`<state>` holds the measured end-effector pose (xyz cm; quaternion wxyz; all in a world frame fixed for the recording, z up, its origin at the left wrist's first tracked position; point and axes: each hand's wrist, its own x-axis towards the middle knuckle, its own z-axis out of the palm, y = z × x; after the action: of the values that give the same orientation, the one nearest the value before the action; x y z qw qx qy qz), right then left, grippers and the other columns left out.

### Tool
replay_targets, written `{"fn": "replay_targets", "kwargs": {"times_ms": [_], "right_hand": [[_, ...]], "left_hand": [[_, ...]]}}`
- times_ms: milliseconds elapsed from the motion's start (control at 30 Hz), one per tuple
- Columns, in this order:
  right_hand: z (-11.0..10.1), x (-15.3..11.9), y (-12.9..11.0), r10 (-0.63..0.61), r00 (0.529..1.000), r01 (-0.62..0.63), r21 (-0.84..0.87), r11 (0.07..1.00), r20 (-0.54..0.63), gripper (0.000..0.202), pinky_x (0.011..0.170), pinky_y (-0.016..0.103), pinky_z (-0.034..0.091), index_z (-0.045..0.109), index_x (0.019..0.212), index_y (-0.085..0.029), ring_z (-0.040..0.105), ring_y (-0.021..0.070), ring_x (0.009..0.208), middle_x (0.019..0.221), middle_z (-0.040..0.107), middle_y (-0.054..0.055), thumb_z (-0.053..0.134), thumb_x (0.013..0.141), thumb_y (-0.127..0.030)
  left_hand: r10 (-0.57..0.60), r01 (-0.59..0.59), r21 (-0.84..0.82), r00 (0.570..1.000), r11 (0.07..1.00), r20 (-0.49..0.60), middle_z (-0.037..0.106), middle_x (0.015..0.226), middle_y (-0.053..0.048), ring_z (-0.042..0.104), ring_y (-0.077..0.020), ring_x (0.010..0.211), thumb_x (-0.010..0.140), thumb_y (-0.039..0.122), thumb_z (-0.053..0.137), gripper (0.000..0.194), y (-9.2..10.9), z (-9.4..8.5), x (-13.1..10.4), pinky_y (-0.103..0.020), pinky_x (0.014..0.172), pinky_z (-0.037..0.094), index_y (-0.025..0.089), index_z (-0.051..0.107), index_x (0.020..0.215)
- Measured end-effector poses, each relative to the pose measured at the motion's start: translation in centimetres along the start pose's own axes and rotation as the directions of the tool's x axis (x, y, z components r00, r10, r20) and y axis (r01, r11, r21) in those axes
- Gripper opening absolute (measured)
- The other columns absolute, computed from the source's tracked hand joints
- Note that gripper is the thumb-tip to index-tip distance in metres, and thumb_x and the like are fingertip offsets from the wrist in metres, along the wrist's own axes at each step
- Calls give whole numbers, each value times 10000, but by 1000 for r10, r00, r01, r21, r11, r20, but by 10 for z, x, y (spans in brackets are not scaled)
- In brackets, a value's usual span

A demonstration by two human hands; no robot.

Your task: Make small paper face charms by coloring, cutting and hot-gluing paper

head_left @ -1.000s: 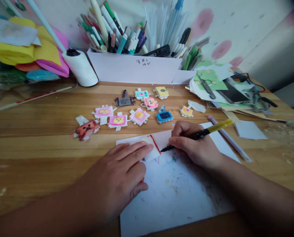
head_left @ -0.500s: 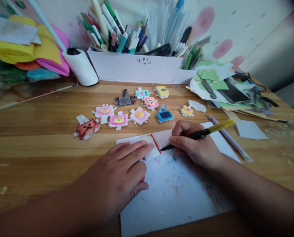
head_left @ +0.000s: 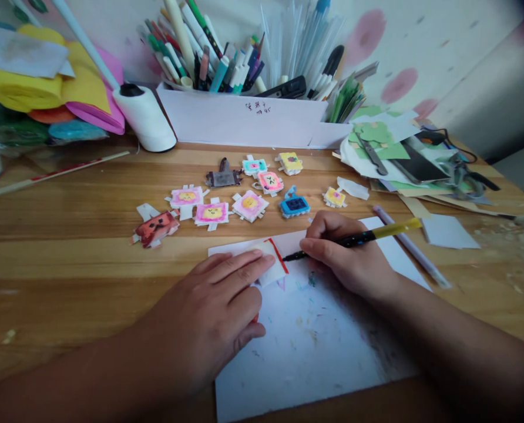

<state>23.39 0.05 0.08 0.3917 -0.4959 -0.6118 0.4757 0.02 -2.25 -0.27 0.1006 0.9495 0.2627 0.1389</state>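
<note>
In my right hand (head_left: 348,249) is a black felt-tip marker (head_left: 359,238) with a yellow end, gripped as for writing. Its tip meets or nearly meets the red line along the right edge of a small piece of white paper (head_left: 268,273). My left hand (head_left: 227,299) lies over that paper, its fingers stretched forward and pressing it down. A bit of something red (head_left: 255,318) shows between the left thumb and index finger; the rest is hidden. Both hands rest on a large white sheet (head_left: 297,364) with faint colour stains.
Several small coloured paper figures (head_left: 249,205) lie beyond the sheet. A white pen box (head_left: 244,120) stands behind them, next to a white thread cone (head_left: 145,120). At right are a purple pencil (head_left: 409,247), a blank paper piece (head_left: 449,231), scissors (head_left: 372,154) and a phone (head_left: 423,163).
The marker tip has shifted slightly up and left, from near the lower end of the red line towards its middle. My left hand stays on the paper.
</note>
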Motion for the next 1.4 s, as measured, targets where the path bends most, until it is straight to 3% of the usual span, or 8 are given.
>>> {"fn": "replay_targets", "kwargs": {"times_ms": [933,1400], "right_hand": [[1,1,-1,22,996,-29,78,997,90,209,381,180,304,487,589,-190,426,63,391,446,541,-49,630,740,-212],[1,0,-1,-2,997,-3,70,998,72,218,389,182,316,496,586,-185,428,62,397,451,546,-44,636,750,-224]], "left_hand": [[4,-2,29,999,1000,-51,598,1304,-107,553,-285,1198,928,310,478,222,0,1,0,-499,956,472,185,581,775],[-4,5,9,998,1000,-58,608,1276,-132,559,-285,1172,948,286,433,264,1,1,0,-499,939,484,166,590,773]]}}
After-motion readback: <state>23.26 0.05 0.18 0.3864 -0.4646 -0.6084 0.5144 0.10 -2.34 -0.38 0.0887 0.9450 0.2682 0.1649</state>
